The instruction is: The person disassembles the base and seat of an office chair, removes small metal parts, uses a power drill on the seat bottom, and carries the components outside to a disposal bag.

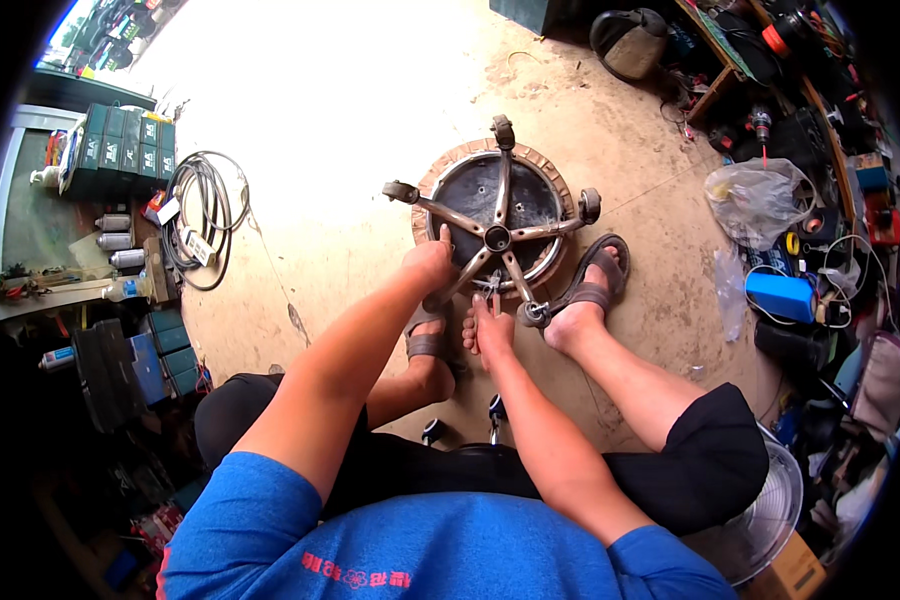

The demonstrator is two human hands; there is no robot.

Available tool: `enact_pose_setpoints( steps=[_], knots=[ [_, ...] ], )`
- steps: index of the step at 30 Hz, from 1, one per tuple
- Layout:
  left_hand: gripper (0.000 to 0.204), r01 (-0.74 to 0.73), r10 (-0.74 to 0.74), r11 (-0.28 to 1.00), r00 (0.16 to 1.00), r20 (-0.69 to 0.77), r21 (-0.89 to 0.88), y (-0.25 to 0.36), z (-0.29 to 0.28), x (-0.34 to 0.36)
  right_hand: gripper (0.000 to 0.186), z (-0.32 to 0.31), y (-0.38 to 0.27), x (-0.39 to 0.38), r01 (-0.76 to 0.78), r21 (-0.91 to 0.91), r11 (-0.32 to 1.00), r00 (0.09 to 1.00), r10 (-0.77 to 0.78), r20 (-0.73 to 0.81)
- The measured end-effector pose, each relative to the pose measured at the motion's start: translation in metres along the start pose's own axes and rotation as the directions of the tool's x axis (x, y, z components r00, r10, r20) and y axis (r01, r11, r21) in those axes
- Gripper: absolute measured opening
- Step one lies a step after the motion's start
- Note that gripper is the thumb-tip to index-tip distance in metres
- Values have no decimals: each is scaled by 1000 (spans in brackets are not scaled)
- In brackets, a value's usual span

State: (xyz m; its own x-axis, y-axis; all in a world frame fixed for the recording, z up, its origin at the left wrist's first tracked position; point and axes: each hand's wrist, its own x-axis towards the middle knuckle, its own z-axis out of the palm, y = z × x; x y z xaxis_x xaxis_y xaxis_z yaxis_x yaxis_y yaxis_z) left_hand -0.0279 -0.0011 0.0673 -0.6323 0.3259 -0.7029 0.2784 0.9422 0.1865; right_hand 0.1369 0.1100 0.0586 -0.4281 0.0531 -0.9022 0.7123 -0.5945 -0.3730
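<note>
A round stool [460,185] lies upside down on the floor between my feet. Its five-legged metal base [503,190] points up, with casters [504,132] on the leg ends. My left hand [430,264] grips the stool's left side by the rim and the lower-left leg; some of its fingers are hidden. At the near edge, my right hand [490,330] is closed around a small metal tool [494,285], whose kind I cannot make out. The tool's tip reaches the seat's near edge, between the two near legs.
A coiled black cable [210,225] lies on the floor to the left, beside stacked dark green boxes [120,150]. On the right are a clear plastic bag [755,205], a blue case [780,297] and cluttered shelving. A kettle [630,45] stands at the far right.
</note>
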Motion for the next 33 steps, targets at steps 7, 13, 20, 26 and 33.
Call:
enact_pose_setpoints(
  steps=[7, 13, 20, 26, 33],
  knots=[
    [91, -51, 54, 997, 997, -59, 62, 7, -10, 3, 30, -44, -40, 17, -516, 201, 833, 802, 387, 455],
    [91, -100, 101, 993, 995, -23, 58, 8, -18, 4, 27, -20, -43, 19, -369, 109, 923, 907, 332, 260],
    [90, -128, 128, 990, 992, 9, 55, 3, -9, 15, 27, -9, -53, 15, -323, -100, 941, 945, 327, 26],
    [87, -146, 147, 987, 989, -2, 62, 2, 0, 17, 34, 7, -27, -3, -71, -308, 949, 984, 17, -175],
    [82, -141, 141, 989, 990, -9, 53, 6, 4, 19, 33, -25, 26, 20, 274, -942, 196, 715, -697, 62]
  ],
)
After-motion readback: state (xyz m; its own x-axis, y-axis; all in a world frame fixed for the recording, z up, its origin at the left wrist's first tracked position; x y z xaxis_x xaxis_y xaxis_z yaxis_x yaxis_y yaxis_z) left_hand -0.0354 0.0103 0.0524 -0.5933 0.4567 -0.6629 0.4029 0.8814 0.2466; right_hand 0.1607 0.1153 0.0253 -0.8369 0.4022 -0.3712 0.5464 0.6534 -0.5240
